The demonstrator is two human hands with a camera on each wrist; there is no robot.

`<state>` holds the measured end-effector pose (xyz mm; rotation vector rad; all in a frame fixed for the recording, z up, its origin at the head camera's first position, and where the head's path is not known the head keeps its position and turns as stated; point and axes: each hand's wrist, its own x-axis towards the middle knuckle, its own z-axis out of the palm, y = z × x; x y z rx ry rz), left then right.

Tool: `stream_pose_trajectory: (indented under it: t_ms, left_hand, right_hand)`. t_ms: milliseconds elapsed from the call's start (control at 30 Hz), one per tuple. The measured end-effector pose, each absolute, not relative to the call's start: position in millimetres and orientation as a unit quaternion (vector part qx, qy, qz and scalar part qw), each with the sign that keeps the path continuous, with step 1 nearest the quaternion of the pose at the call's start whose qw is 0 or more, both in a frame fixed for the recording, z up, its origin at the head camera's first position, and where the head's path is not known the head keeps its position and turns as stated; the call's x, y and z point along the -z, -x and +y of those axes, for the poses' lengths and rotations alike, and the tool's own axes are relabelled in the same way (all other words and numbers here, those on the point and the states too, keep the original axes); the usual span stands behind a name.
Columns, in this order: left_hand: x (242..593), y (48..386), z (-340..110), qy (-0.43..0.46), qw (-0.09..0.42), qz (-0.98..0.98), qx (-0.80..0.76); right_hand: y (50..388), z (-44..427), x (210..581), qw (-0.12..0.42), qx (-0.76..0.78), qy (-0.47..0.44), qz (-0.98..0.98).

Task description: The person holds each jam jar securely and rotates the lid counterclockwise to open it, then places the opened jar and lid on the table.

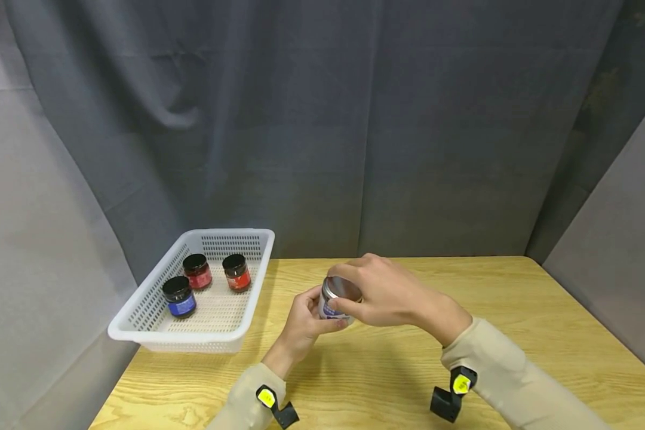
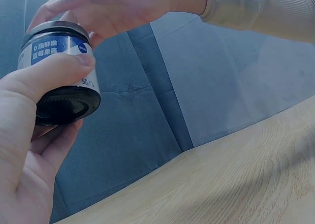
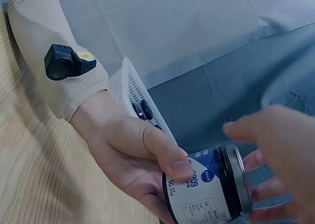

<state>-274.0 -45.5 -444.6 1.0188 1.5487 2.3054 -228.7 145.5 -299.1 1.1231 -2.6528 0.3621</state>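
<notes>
While the left hand wraps round its body, a short cylindrical jar with a white-and-blue printed paper label is held above the pale wood-grain table, right of the basket; the left thumb presses on the label and the fingers curl behind. The right hand arches over the jar's silver metal lid, its thumb and fingers spread around the rim; in the right wrist view the thumb seems just clear of it, and whether the fingers pinch the lid I cannot tell. The left wrist view shows the jar's dark base. To the left stands a white plastic basket with slotted walls, holding three black-lidded jars: one with a blue label nearest the front, one with a pinkish-red label behind it, and one with an orange-red label to the right. Both beige sleeves carry small black wrist cameras; behind the table hangs a dark grey cloth curtain.
</notes>
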Motion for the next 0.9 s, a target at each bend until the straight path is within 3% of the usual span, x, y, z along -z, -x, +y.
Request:
stream_pose_trajectory:
  t_ms: [900]
  left_hand:
    - [447.9,275.2,-46.1,-0.355,0.096,0.517,-0.773]
  right_hand:
    - [228.3,143.3,298.4,0.111,-0.139,-0.411,-0.894]
